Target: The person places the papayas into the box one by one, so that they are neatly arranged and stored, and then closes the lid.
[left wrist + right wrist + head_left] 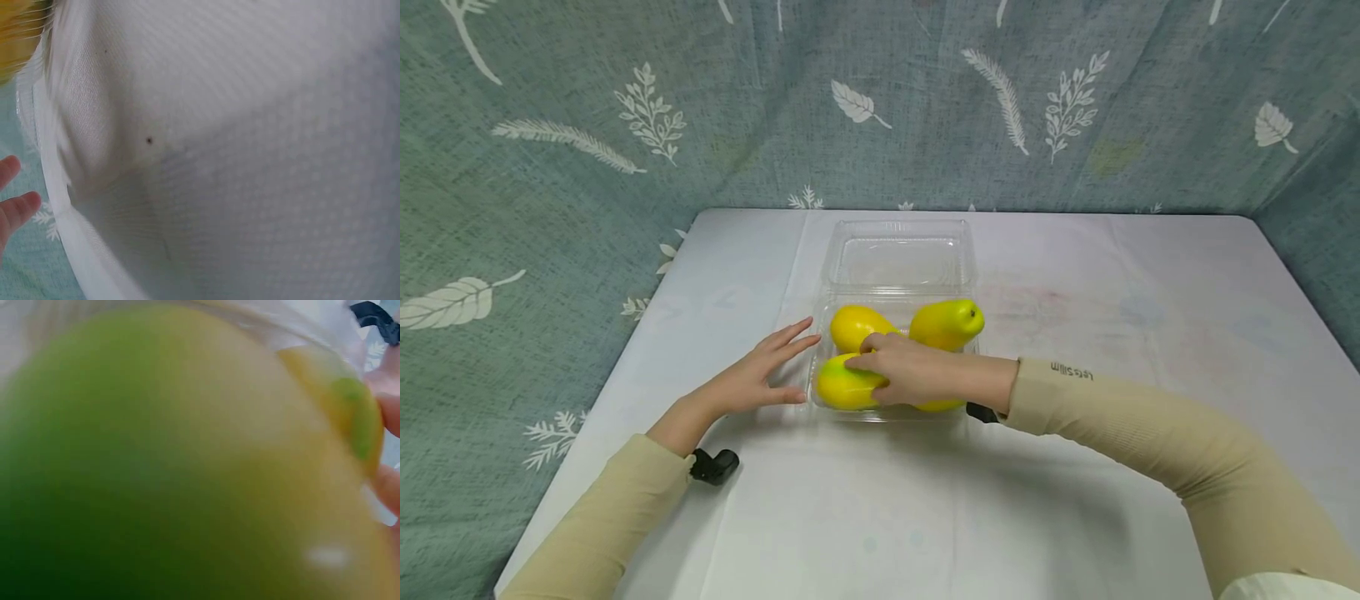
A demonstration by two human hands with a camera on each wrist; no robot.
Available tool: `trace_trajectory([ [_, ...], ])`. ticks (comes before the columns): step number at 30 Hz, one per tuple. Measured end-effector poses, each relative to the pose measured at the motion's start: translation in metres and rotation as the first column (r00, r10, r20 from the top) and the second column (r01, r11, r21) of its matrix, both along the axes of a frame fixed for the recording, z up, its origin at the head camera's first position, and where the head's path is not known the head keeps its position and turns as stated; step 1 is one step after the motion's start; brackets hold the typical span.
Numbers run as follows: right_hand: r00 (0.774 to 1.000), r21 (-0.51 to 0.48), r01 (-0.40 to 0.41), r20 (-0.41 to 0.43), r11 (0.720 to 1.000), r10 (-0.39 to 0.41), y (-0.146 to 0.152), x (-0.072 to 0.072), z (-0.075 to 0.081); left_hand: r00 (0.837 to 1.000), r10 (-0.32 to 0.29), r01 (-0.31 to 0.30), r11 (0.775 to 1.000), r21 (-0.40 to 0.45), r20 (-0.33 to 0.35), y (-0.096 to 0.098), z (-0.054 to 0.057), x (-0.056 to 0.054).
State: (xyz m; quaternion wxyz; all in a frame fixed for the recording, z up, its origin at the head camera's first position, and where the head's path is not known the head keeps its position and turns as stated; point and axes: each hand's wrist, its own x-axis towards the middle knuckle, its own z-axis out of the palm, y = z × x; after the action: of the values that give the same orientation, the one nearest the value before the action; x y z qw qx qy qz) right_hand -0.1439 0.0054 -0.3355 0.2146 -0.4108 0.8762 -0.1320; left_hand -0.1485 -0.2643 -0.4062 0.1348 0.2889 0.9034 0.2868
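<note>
A clear plastic clamshell box [887, 419] lies with its lid folded back, holding several yellow fruits tinged with green. Over the box, my right hand [917, 371] grips the front-left mango [842, 385] between thumb and fingers. The right wrist view shows fingertips [389, 487] against that mango, while another fruit [156, 462] fills most of the picture. Behind the hand sit a yellow mango [857, 325] at back left and a papaya-like fruit [946, 325] at back right; a front-right fruit [942, 406] is mostly covered. My left hand [748, 375] is spread beside the box's left edge, holding nothing.
The transparent lid [898, 254] lies flat toward the far side of the white-covered table [1150, 333]. A leaf-patterned green curtain [925, 108] hangs behind and at the sides. Black wrist-camera mounts [715, 467] sit under both wrists.
</note>
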Motion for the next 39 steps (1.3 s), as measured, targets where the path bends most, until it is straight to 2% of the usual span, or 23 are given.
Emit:
trace_trajectory([
  [11, 0.998, -0.048, 0.029, 0.052, 0.998, -0.026, 0.006, -0.002, -0.005, 1.0, -0.003, 0.003, 1.0, -0.011, -0.004, 0.001, 0.001, 0.0],
  [18, 0.99, -0.092, 0.067, 0.127, 0.993, -0.055, 0.013, -0.007, 0.004, 1.0, -0.005, 0.005, 1.0, -0.023, -0.001, 0.003, 0.004, 0.0],
  [24, 0.992, -0.148, 0.058, 0.124, 0.987, -0.04, 0.021, -0.011, 0.012, 1.0, -0.008, 0.007, 0.999, -0.048, -0.019, 0.001, 0.005, 0.0],
  [28, 0.99, -0.171, 0.086, 0.126, 0.982, -0.065, 0.029, -0.012, 0.02, 0.999, -0.02, 0.017, 0.998, -0.056, -0.039, 0.0, 0.006, -0.001],
  [35, 0.991, -0.258, 0.133, 0.066, 0.957, -0.12, 0.051, -0.016, 0.034, 0.998, -0.022, 0.019, 0.998, -0.056, -0.054, -0.002, 0.008, -0.001],
  [39, 0.977, -0.305, 0.209, 0.103, 0.929, -0.186, 0.066, -0.02, 0.041, 0.998, -0.021, 0.018, 0.998, -0.053, -0.067, -0.002, 0.009, -0.004],
])
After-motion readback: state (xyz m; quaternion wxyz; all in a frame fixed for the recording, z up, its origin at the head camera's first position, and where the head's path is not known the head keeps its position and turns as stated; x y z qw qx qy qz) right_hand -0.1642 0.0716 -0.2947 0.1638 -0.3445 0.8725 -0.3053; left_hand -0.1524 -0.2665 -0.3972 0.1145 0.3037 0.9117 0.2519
